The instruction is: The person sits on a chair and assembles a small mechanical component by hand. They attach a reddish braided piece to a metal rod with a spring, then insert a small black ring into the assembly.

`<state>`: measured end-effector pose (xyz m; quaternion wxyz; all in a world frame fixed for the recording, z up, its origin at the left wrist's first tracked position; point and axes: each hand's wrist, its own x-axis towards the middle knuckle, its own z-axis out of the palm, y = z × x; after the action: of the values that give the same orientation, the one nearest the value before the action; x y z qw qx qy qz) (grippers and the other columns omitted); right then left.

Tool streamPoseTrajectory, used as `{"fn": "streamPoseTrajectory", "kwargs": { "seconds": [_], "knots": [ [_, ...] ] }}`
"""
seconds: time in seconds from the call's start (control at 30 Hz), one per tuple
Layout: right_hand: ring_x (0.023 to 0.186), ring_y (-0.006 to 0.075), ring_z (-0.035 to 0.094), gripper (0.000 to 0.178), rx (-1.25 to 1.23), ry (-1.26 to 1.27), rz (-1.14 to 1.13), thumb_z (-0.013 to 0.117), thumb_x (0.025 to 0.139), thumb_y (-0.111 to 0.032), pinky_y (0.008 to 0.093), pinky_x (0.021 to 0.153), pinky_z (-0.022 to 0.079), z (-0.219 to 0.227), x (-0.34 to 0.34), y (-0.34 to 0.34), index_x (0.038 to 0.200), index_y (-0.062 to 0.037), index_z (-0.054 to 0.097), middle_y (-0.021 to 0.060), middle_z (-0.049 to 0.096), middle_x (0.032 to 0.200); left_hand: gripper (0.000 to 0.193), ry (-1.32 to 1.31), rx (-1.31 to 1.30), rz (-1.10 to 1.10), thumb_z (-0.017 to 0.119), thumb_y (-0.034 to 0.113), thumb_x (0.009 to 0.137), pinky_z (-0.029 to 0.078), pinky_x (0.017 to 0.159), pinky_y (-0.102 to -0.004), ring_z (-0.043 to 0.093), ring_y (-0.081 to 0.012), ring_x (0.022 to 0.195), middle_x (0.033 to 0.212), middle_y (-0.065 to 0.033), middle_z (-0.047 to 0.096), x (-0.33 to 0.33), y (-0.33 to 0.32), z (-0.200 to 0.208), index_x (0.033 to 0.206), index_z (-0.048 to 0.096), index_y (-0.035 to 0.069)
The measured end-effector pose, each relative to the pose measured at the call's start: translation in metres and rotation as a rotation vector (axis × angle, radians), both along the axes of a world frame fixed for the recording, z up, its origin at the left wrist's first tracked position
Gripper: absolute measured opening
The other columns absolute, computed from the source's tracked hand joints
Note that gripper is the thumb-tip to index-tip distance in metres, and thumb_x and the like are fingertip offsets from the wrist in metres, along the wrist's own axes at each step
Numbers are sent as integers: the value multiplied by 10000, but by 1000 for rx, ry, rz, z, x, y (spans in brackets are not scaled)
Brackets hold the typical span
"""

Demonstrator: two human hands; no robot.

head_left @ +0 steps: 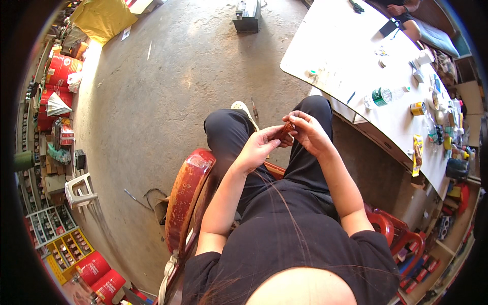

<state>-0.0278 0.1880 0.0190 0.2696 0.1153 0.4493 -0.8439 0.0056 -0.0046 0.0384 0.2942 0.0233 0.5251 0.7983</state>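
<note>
Both hands meet above the lap, the left hand (259, 147) cradling a small reddish-brown piece (284, 130) from below while the right hand (307, 133) pinches its top, likely steadying it for fingerwork, with the white surface (345, 46) well right.

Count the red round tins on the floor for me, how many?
4 show clearly: two red tins stacked at the upper left, two at the bottom left. Clutter may hide more.
</note>
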Motion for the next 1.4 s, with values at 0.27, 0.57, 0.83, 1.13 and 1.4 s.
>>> {"fn": "streamPoseTrajectory", "kwargs": {
  "seconds": [0.27, 0.57, 0.83, 1.13, 1.4],
  "knots": [
    [999, 99, 573, 217, 318, 554, -22, 538, 956, -79, 251, 882, 454, 24, 2, -6, 1148, -2, 606, 45, 613, 1170, 419, 146, -32, 8, 418, -94, 920, 467, 989, -355, 605, -206, 1082, 1251, -130, 584, -3, -1, -4, 1333, 471, -46],
    [965, 122, 611, 279, 65, 435, -78, 495, 999, -157, 260, 855, 485, 9, 13, -12, 1224, -9, 566, 87, 627, 1160, 382, 155, 37, 131, 431, -76, 939, 470, 982, -349, 597, -211, 1090, 1216, -145, 584, -7, 19, -6, 1320, 427, -46],
    [959, 133, 623, 287, 35, 351, -79, 565, 965, -151, 272, 825, 509, 12, 15, -20, 1220, -20, 566, 81, 642, 1123, 309, 60, 132, 318, 496, -70, 924, 463, 985, -335, 586, -197, 1091, 1166, -156, 587, -3, 36, -17, 1205, 376, -23],
    [921, 108, 612, 266, 105, 304, -82, 576, 960, -141, 253, 781, 507, 3, 15, -16, 1196, -21, 588, 54, 653, 1030, 292, 8, 127, 271, 515, -54, 925, 454, 981, -325, 591, -199, 1083, 1149, -153, 598, -4, 36, -25, 1183, 387, -7],
    [951, 118, 601, 206, 10, 236, -140, 572, 962, -140, 255, 830, 482, -5, 14, -19, 1124, -17, 602, 60, 657, 1034, 306, 2, 103, 333, 493, -76, 921, 471, 956, -321, 597, -204, 1067, 1165, -167, 594, -4, 40, -29, 1191, 371, 1]
  ]
}}
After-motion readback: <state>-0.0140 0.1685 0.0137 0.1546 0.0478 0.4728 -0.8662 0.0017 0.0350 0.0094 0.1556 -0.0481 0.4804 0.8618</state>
